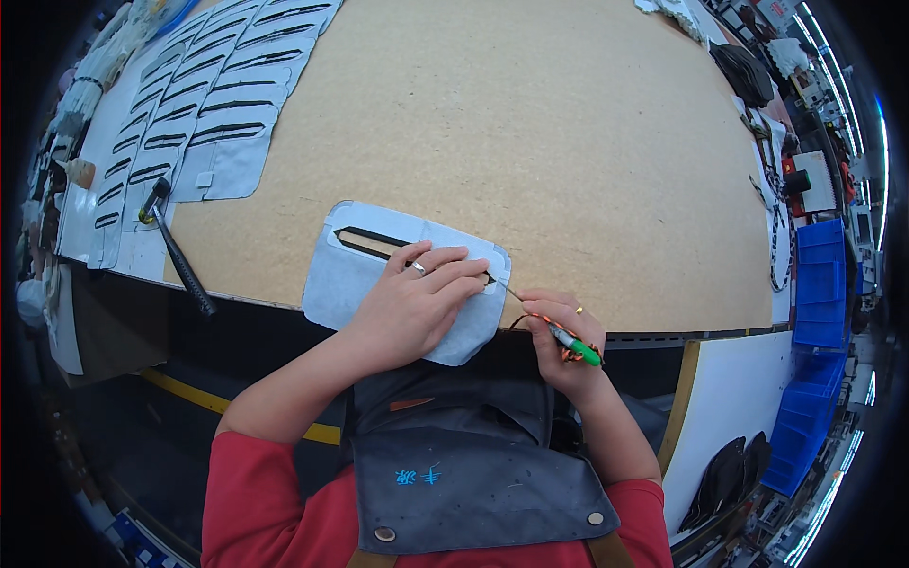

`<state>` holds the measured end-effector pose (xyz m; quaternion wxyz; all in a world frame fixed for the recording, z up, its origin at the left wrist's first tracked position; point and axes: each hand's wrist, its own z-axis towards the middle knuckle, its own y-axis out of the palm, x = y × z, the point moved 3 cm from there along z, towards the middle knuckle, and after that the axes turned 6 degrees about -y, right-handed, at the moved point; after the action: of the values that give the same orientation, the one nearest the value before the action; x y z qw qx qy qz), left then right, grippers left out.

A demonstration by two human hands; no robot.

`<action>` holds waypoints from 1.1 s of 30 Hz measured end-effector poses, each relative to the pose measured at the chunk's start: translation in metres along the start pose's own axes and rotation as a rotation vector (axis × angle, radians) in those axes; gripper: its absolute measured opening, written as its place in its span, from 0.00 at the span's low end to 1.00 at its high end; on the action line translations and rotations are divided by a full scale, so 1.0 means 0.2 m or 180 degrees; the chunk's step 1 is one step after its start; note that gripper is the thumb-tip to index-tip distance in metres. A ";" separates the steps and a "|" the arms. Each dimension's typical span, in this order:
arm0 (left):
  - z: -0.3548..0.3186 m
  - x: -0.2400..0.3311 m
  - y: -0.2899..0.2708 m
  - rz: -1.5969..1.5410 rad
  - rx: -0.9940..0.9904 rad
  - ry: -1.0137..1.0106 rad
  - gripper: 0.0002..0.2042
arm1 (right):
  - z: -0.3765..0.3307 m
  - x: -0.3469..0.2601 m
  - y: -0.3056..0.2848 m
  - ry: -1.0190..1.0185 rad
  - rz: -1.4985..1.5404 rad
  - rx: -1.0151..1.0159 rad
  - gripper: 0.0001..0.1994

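A light blue-grey fabric panel [331, 284] with rounded corners lies at the table's near edge, its lower side hanging slightly past it. A long slot edged in black [365, 233] runs across the panel. My left hand [417, 298] lies on the panel with fingers stretched out, covering part of the slot. In my right hand [571, 336], closed fingers grip a thin pointed tool [589, 355] with a green end and an orange-and-black cord about it. Its slim metal tip reaches the slot's right end, close to my left fingertips. The exact kind of tool is unclear.
Overlapping rows of similar slotted panels [232, 99] cover the table's far left. A hammer [180, 256] with a black handle juts over the left front edge. Blue bins [819, 284] stand at the right, beside a white board [729, 407]. Black pouches [741, 74] lie at the far right.
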<state>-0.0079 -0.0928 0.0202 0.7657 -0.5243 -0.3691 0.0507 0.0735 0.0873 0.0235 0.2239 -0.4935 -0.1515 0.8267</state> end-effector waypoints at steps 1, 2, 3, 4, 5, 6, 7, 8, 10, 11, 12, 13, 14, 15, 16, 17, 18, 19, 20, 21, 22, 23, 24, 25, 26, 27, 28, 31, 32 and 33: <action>0.00 0.00 0.00 -0.0007 -0.0004 0.0000 0.15 | 0.02 -0.01 0.01 -0.0155 -0.0061 -0.0026 0.09; 0.00 0.01 0.00 -0.0019 -0.0006 0.0010 0.15 | 0.03 -0.01 0.01 -0.0147 -0.0074 -0.0024 0.09; 0.00 0.01 0.00 0.0025 0.0005 0.0030 0.15 | 0.04 -0.01 0.02 -0.0224 -0.0142 -0.0090 0.08; 0.00 0.01 0.00 0.0069 0.0018 0.0043 0.15 | 0.04 -0.02 0.03 -0.0304 -0.0205 -0.0162 0.08; 0.00 0.01 0.00 0.0055 0.0018 0.0047 0.15 | 0.05 -0.02 0.03 -0.0296 -0.0216 -0.0166 0.08; 0.00 0.01 0.00 0.0087 0.0027 0.0059 0.16 | 0.05 -0.03 0.04 -0.0292 -0.0328 -0.0250 0.08; 0.00 0.01 0.00 0.0121 0.0037 0.0068 0.16 | 0.06 -0.03 0.04 -0.0289 -0.0437 -0.0335 0.08; 0.00 0.01 0.00 0.0109 0.0037 0.0070 0.16 | 0.06 -0.04 0.04 -0.0282 -0.0445 -0.0341 0.08; 0.00 0.01 0.00 0.0136 0.0086 0.0060 0.16 | 0.07 -0.05 0.06 -0.0428 -0.0679 -0.0322 0.09; 0.00 0.01 0.00 0.0126 0.0088 0.0061 0.16 | 0.07 -0.05 0.06 -0.0423 -0.0686 -0.0328 0.09; 0.00 0.01 0.01 0.0123 0.0091 0.0052 0.16 | 0.08 -0.07 0.06 -0.0465 -0.0788 -0.0337 0.09; 0.00 0.01 0.01 0.0120 0.0092 0.0044 0.15 | 0.09 -0.08 0.06 -0.0505 -0.0889 -0.0345 0.09; 0.00 0.01 0.01 0.0112 0.0091 0.0045 0.15 | 0.09 -0.08 0.07 -0.0499 -0.0894 -0.0350 0.09; 0.00 0.01 0.01 0.0125 0.0110 0.0036 0.15 | 0.09 -0.08 0.07 -0.0398 -0.0892 -0.0344 0.08; -0.01 0.01 0.01 0.0138 0.0132 0.0028 0.15 | 0.09 -0.08 0.07 -0.0300 -0.0893 -0.0340 0.07; -0.01 0.01 0.01 0.0134 0.0136 0.0029 0.15 | 0.10 -0.07 0.07 -0.0301 -0.0898 -0.0343 0.07; -0.01 0.01 0.01 0.0125 0.0135 0.0035 0.16 | 0.10 -0.04 0.06 -0.0167 -0.0605 -0.0115 0.07; -0.01 0.01 0.02 0.0123 0.0138 0.0035 0.16 | 0.10 -0.01 0.05 -0.0041 -0.0304 0.0110 0.06; -0.01 0.01 0.02 0.0131 0.0150 0.0031 0.16 | 0.06 0.04 0.06 0.0901 0.0191 0.0179 0.04; -0.01 0.01 0.02 0.0140 0.0122 0.0019 0.17 | 0.07 0.03 0.05 0.0884 0.0194 0.0174 0.04; -0.01 0.01 0.02 0.0147 0.0090 0.0013 0.18 | 0.06 0.05 0.05 0.1425 0.0672 0.0438 0.04; -0.01 0.01 0.02 0.0157 0.0101 0.0015 0.18 | 0.05 0.07 0.04 0.1960 0.1156 0.0700 0.04; -0.01 0.01 0.02 0.0159 0.0061 0.0003 0.19 | 0.05 0.11 0.03 0.1960 0.1042 0.0480 0.10; 0.00 0.01 0.02 0.0161 0.0023 -0.0004 0.20 | 0.06 0.13 0.02 0.1942 0.1041 0.0483 0.10; 0.00 0.00 0.02 0.0172 0.0037 0.0001 0.20 | 0.07 0.14 0.01 0.1953 0.1532 0.0681 0.10; 0.00 0.00 0.02 0.0259 0.0023 0.0032 0.21 | 0.07 0.15 0.00 0.1957 0.2025 0.0875 0.11; -0.01 0.00 0.02 0.0346 0.0007 0.0053 0.22 | 0.07 0.14 -0.02 0.1844 0.1905 0.0821 0.14; 0.02 0.02 0.00 0.0458 -0.0174 0.0036 0.24 | 0.04 0.14 -0.03 0.1715 0.1990 0.1022 0.13; 0.03 0.02 -0.01 0.0469 -0.0160 0.0020 0.24 | 0.03 0.14 -0.04 0.1703 0.2000 0.1002 0.13; 0.03 0.02 -0.01 0.0432 -0.0178 -0.0059 0.23 | 0.01 0.13 -0.04 0.1632 0.2021 0.1044 0.13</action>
<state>-0.0091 -0.0867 0.0247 0.7421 -0.5688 -0.3411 0.0970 0.0620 0.1082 0.0084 0.0644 -0.6627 0.2014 0.7184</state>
